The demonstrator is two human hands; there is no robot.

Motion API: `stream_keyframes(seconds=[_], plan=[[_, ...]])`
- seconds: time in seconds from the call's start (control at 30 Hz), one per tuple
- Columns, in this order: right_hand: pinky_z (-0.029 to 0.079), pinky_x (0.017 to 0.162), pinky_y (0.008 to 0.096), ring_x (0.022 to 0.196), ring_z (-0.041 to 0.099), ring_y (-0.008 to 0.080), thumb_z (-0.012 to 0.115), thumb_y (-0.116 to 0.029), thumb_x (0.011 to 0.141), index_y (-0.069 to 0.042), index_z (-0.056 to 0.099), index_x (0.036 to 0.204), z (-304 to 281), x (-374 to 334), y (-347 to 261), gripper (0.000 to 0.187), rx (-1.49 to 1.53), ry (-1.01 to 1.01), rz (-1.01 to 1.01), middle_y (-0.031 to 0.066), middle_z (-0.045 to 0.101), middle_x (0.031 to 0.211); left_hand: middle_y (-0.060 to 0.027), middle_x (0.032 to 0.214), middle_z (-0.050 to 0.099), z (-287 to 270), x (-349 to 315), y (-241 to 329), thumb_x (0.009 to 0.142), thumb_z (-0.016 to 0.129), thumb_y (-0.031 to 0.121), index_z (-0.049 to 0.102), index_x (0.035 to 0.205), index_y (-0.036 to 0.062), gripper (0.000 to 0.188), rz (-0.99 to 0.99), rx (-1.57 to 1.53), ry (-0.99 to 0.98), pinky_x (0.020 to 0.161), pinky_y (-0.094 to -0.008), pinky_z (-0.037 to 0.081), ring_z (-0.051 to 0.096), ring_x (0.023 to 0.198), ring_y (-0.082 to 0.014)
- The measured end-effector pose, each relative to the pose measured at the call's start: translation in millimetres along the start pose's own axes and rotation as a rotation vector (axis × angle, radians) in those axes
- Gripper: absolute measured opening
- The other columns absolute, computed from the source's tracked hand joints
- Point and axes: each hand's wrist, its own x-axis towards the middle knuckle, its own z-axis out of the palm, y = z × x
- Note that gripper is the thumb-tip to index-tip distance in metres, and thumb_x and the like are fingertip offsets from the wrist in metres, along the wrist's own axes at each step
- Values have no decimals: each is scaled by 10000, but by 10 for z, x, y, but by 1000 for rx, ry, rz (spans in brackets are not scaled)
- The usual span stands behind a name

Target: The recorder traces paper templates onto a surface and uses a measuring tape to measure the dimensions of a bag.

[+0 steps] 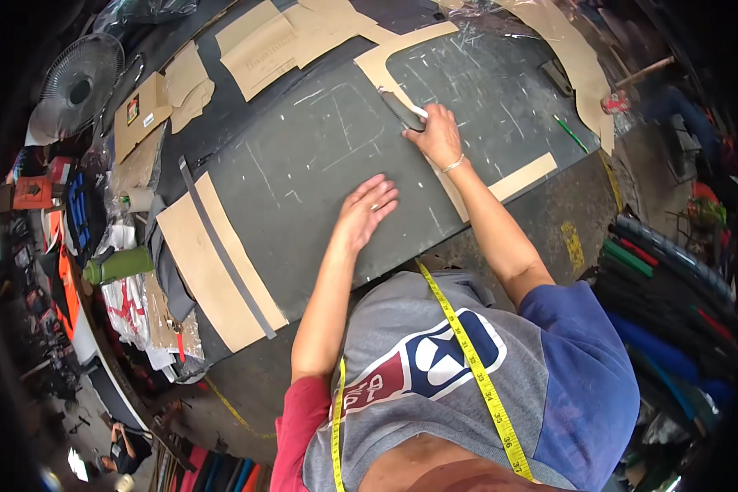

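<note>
My right hand (439, 138), a bracelet at its wrist, is closed on a slim dark grey tool (400, 107) with a white part. Its exact kind is hard to make out. The tool lies over a brown cardboard pattern (383, 72), whose long strip runs under my right wrist toward the near table edge. My left hand (367, 211) is held over the dark table top (303, 156), fingers extended and nothing in them. White chalk-like lines mark that surface. A yellow measuring tape (475, 365) hangs down over my grey shirt.
A brown cardboard panel (196, 246) with a grey strip (221, 250) across it lies at the left. More cardboard pieces (258, 51) are at the far side. A green pencil (571, 134) rests at right. Beyond the left end are a green bottle (121, 265) and a fan (77, 86).
</note>
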Motion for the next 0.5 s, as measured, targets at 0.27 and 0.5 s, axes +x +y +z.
stream_keyframes(seconds=[0.27,0.5], plan=[[496,908,463,989,635,381,822,-160,690,0,578,1022,-157,275,199,443,22,-179,-68,177,663,1005,-234,1353,533,660,588,-211,987,626,141,442,1366,-14,449,-76,-184,61,1058,-468,496,572,1221,-347],[525,876,460,982,636,397,766,-197,688,1,575,1030,-13,253,118,439,80,-122,-13,218,640,1015,-166,1301,591,758,747,-256,998,591,144,421,1419,31,468,-61,-24,177,1019,-448,486,600,1137,-286]])
